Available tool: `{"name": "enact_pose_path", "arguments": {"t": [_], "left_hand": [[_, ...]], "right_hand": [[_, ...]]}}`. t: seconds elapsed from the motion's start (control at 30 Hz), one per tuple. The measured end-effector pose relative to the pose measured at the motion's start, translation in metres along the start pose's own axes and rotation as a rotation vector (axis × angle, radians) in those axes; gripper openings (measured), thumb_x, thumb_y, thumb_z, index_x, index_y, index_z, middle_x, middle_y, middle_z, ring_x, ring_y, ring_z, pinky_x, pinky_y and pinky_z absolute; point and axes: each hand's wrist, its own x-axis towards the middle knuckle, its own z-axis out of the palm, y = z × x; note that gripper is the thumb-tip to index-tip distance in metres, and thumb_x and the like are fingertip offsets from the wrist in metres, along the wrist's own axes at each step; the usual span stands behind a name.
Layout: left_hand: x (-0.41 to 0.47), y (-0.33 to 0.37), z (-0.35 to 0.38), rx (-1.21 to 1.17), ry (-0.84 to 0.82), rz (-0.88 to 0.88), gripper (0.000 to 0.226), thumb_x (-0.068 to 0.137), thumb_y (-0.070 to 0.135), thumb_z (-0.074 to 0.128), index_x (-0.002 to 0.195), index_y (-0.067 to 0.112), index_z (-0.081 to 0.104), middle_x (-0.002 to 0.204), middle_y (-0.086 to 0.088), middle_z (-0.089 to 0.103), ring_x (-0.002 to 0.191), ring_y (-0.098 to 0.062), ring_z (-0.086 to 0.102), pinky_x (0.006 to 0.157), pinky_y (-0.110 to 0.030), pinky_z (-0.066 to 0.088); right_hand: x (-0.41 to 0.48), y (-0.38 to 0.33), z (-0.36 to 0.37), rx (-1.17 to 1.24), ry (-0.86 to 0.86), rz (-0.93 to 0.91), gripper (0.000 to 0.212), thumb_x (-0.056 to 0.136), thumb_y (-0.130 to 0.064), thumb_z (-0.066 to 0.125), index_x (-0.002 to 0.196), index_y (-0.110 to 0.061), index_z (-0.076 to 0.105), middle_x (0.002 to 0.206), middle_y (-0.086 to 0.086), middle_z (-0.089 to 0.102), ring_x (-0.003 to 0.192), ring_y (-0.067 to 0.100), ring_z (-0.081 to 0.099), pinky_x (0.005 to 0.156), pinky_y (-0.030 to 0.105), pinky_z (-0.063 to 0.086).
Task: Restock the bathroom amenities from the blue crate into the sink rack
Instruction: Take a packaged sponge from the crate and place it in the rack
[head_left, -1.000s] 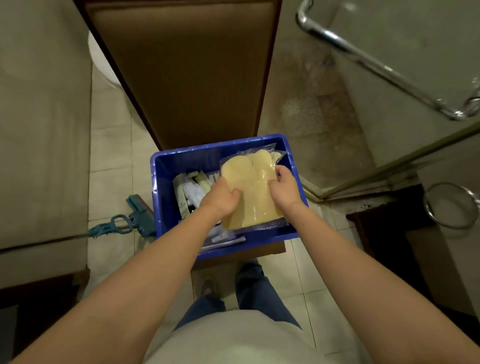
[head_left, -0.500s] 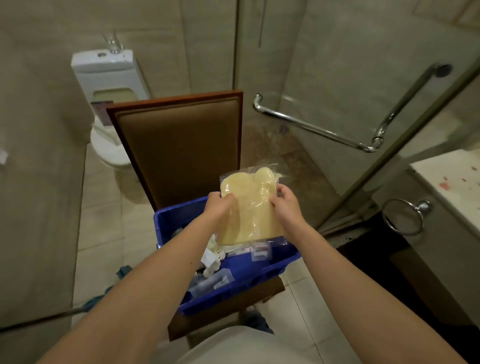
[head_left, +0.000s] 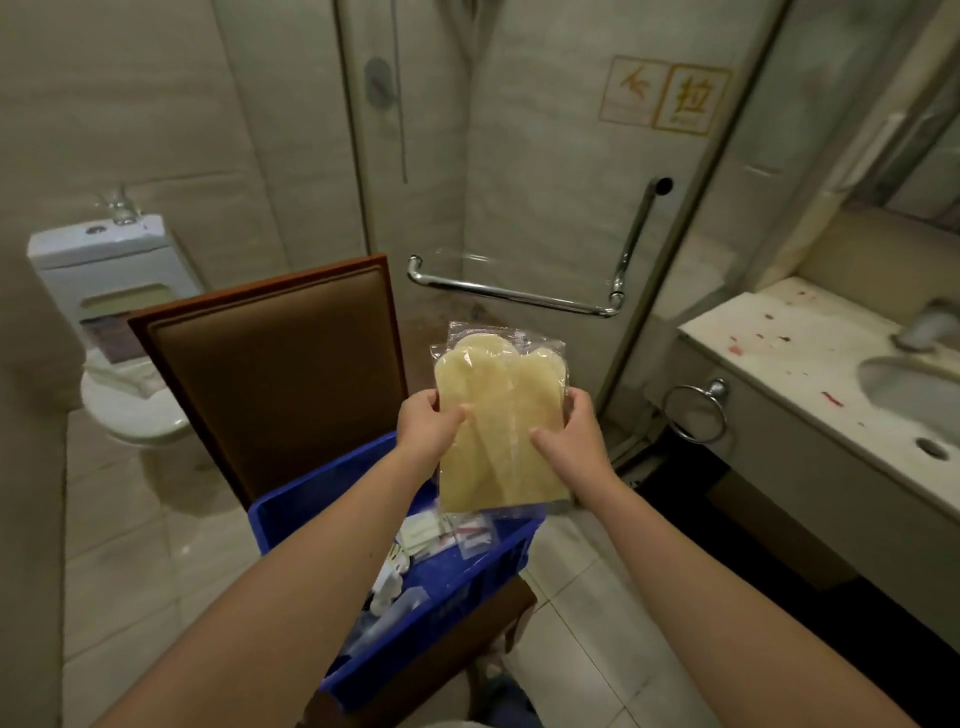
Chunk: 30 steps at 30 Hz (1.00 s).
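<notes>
A clear plastic pack of pale yellow slippers (head_left: 498, 415) is held upright above the blue crate (head_left: 467, 587). My left hand (head_left: 428, 426) grips the pack's left edge with the thumb on its front. My right hand (head_left: 569, 434) grips its right edge the same way. The crate sits on a brown chair's seat, and small sachets and packets (head_left: 447, 535) lie inside it. My left forearm hides part of the crate's contents. No sink rack is in view.
The chair's padded back (head_left: 270, 374) rises behind the crate. A toilet (head_left: 122, 332) stands at the left. A glass shower door with a chrome handle (head_left: 519, 296) is straight ahead. The marble vanity (head_left: 810, 384) with its sink (head_left: 919, 395) and a towel ring (head_left: 696, 413) lies at the right.
Both hands have lifted the slipper pack up out of the crate and carried it slightly right. The view has tilted up and turned right, bringing the vanity and sink into sight.
</notes>
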Motion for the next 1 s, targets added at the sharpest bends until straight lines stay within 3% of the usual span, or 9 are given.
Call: {"name": "enact_pose_path", "arguments": {"t": [0.17,0.27,0.33,0.47,0.6,0.67,0.83,0.9,1.0], "left_hand": [[-0.012,0.009,0.030,-0.011,-0.075,0.060,0.009,0.089,0.024,0.070,0.091,0.027,0.062,0.091,0.005,0.069,0.085,-0.013,0.068,0.074,-0.035,0.058],[-0.019,0.017,0.050,0.002,-0.109,0.099,0.010,0.089,0.025,0.069,0.097,0.023,0.063,0.091,0.006,0.069,0.084,-0.010,0.066,0.071,-0.031,0.056],[-0.023,0.024,0.067,0.031,-0.134,0.132,0.010,0.089,0.025,0.069,0.096,0.022,0.064,0.091,0.006,0.068,0.084,-0.010,0.066,0.072,-0.031,0.056],[-0.035,0.037,0.107,0.078,-0.175,0.194,0.011,0.088,0.028,0.070,0.093,0.022,0.063,0.090,0.005,0.068,0.083,-0.010,0.065,0.068,-0.027,0.053],[-0.048,0.048,0.155,0.105,-0.220,0.223,0.018,0.085,0.029,0.073,0.093,0.014,0.066,0.090,0.000,0.069,0.083,-0.015,0.065,0.074,-0.034,0.056],[-0.057,0.053,0.182,0.099,-0.250,0.227,0.021,0.084,0.029,0.074,0.094,0.013,0.066,0.089,-0.001,0.069,0.082,-0.016,0.066,0.075,-0.035,0.056],[-0.080,0.062,0.251,0.094,-0.290,0.241,0.023,0.080,0.033,0.077,0.084,0.016,0.062,0.083,0.001,0.068,0.074,-0.013,0.064,0.066,-0.030,0.053],[-0.089,0.066,0.277,0.111,-0.295,0.257,0.028,0.079,0.037,0.078,0.081,0.017,0.058,0.078,0.005,0.064,0.067,-0.007,0.059,0.057,-0.022,0.046],[-0.101,0.069,0.316,0.093,-0.325,0.241,0.037,0.077,0.042,0.078,0.087,0.013,0.058,0.081,0.002,0.063,0.068,-0.008,0.057,0.059,-0.024,0.046]], "right_hand": [[-0.017,0.012,-0.043,0.014,0.097,-0.088,0.090,0.082,-0.013,0.070,0.148,-0.040,0.016,0.133,-0.006,0.046,0.110,0.011,0.054,0.071,0.016,0.045],[-0.026,0.018,-0.068,0.033,0.092,-0.149,0.096,0.083,-0.009,0.070,0.147,-0.053,0.013,0.138,-0.005,0.044,0.120,0.013,0.052,0.088,0.032,0.053],[-0.030,0.024,-0.088,0.026,0.102,-0.179,0.091,0.082,-0.006,0.069,0.145,-0.052,0.022,0.142,-0.008,0.044,0.126,0.012,0.051,0.099,0.038,0.051],[-0.034,0.035,-0.125,0.062,0.183,-0.145,0.080,0.079,-0.007,0.071,0.137,-0.047,0.033,0.118,-0.016,0.056,0.105,0.006,0.062,0.079,0.026,0.056],[-0.037,0.052,-0.167,0.104,0.314,-0.097,0.066,0.080,-0.011,0.071,0.131,-0.038,0.039,0.107,-0.026,0.054,0.090,-0.014,0.057,0.065,0.009,0.045],[-0.037,0.062,-0.191,0.099,0.370,-0.074,0.055,0.081,-0.013,0.071,0.122,-0.037,0.043,0.106,-0.024,0.056,0.090,-0.013,0.057,0.067,0.010,0.046],[-0.030,0.087,-0.255,0.023,0.439,0.010,0.023,0.089,-0.022,0.066,0.109,-0.023,0.056,0.102,-0.007,0.063,0.094,0.013,0.061,0.081,0.033,0.052],[-0.027,0.096,-0.280,0.022,0.462,0.016,0.013,0.092,-0.026,0.062,0.103,-0.025,0.054,0.097,-0.009,0.062,0.089,0.012,0.061,0.076,0.033,0.050],[-0.024,0.106,-0.314,0.045,0.496,0.024,0.007,0.095,-0.026,0.056,0.098,-0.026,0.050,0.094,-0.010,0.059,0.083,0.010,0.058,0.065,0.028,0.043]]}}
